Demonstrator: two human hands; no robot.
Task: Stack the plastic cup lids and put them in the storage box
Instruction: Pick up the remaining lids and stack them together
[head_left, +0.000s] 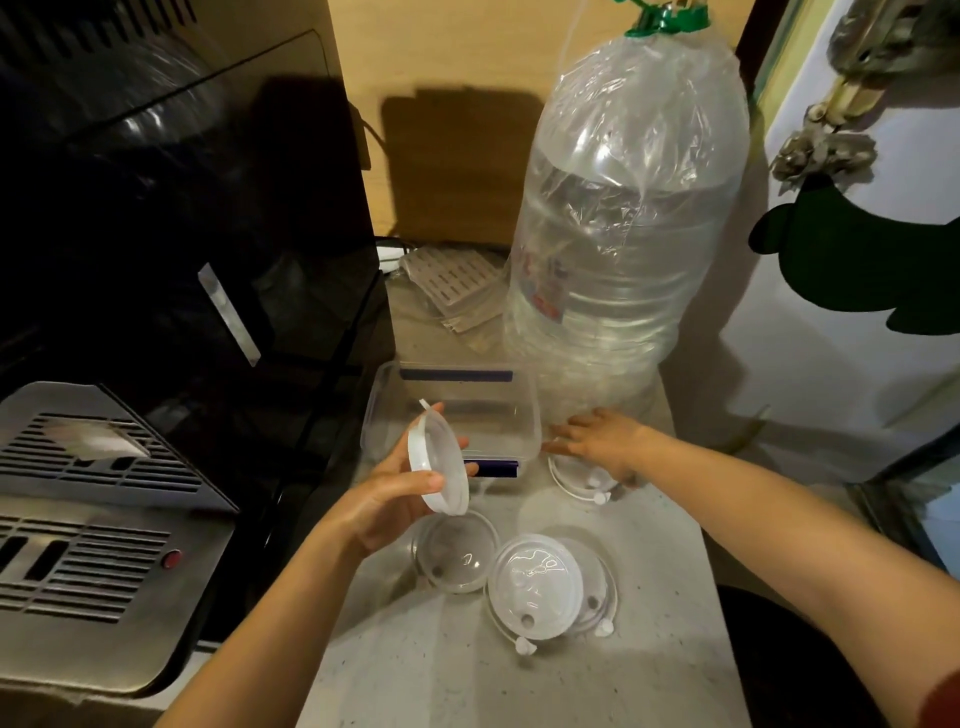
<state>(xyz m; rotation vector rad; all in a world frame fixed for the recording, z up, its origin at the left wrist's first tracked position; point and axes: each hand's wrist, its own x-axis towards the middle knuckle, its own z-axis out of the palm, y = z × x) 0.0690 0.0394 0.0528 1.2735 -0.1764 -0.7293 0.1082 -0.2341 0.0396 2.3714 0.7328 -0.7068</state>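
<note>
Speckled stone counter (649, 691) beside, seemingly, a coffee machine (104, 519).

Our left hand (387, 499): centre frame, raised, fingers gripping.
Our right hand (597, 441): centre right, palm down, fingers spread.

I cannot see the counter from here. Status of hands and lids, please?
Left hand holds one lid tilted. Right hand on lid by storage box, empty. Three lids loose. Nothing blocking.

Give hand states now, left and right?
Left hand: closed on a translucent round plastic cup lid, held on edge.
Right hand: fingers spread flat over another clear plastic lid on the counter, not gripping.
</note>
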